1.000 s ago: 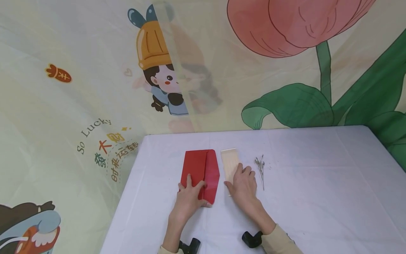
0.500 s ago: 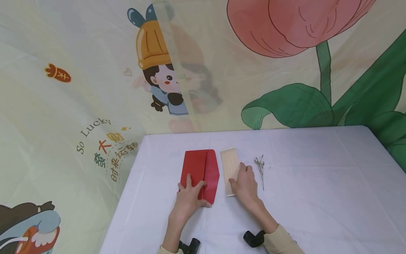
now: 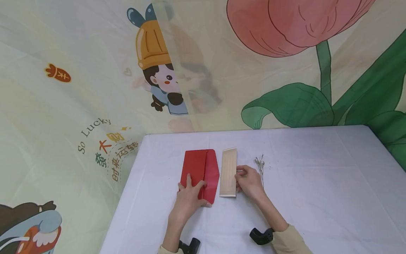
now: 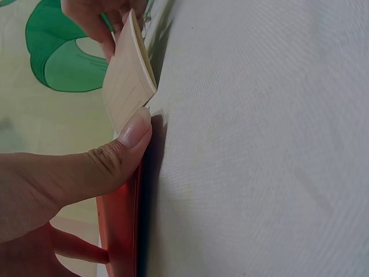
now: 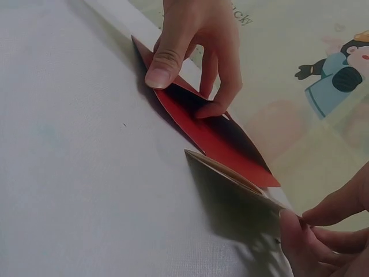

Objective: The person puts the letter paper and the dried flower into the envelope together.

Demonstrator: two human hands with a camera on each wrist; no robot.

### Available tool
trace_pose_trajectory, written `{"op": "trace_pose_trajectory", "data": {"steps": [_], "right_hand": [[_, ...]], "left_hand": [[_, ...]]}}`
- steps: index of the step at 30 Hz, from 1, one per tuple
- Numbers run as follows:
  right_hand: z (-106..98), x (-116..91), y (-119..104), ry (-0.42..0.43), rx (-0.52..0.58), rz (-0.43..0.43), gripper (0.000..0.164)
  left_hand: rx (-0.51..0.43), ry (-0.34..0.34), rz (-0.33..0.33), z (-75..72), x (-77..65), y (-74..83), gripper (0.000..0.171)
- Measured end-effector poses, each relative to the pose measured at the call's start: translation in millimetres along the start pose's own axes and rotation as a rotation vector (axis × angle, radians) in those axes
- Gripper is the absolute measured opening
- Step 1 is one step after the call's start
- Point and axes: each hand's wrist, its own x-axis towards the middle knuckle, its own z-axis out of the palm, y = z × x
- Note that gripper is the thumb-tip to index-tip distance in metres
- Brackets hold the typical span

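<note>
A red envelope (image 3: 194, 163) lies on the white table with its flap unfolded to the right. My left hand (image 3: 188, 199) grips its near part, thumb at the lower edge and fingers spread over the front. In the right wrist view, the envelope's mouth (image 5: 199, 118) gapes beside that hand's bent finger. Just right of the envelope, a folded beige paper (image 3: 227, 173) with faint lines stands tilted, its layers visible at the end in the right wrist view. My right hand (image 3: 252, 181) pinches the paper's right edge between thumb and fingers.
A small sprig of dried flowers (image 3: 259, 164) lies on the table (image 3: 323, 197) beyond my right hand, its stem partly hidden. A printed cloth backdrop (image 3: 209, 53) hangs behind the table. Black wrist mounts (image 3: 261, 236) sit at both wrists.
My right hand has slid from the paper's face to its right edge. The beige paper has turned more upright and shifted slightly left toward the envelope. The left hand stays in place.
</note>
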Motion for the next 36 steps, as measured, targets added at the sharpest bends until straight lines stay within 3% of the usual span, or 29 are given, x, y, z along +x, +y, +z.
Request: {"op": "trace_pose_trajectory", "data": {"steps": [29,36], "right_hand": [[-0.2,0.0,4.7,-0.019,0.21,0.02,0.036],[5.2,-0.3,3.8,-0.055,0.234,0.008,0.036]], "left_hand": [[-0.037,0.011,-0.009,0.7,0.6,0.1,0.071],[-0.037,0.01,-0.012,0.8,-0.5,0.0,0.072]]}}
